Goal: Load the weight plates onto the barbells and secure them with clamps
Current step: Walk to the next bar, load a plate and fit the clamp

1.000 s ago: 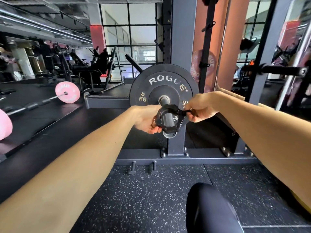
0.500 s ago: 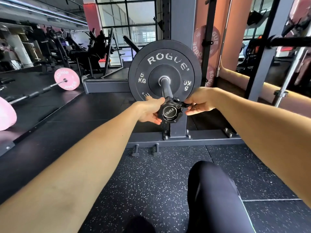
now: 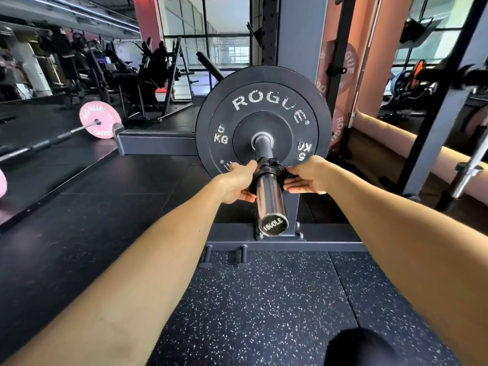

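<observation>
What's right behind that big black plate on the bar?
Behind the black plate stands a grey rack upright, with pink plates further right. The rest of the bar is hidden by the plate.

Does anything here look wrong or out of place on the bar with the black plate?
One thing stands out: the clamp sits partway along the bar sleeve, not against the black plate; bare bar shows between them. Both the left hand and the right hand hold it. The plate's lettering is only worn.

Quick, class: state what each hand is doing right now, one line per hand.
Left hand: grips the black clamp on the barbell sleeve.
Right hand: holds the clamp's other side, fingers fairly straight.
</observation>
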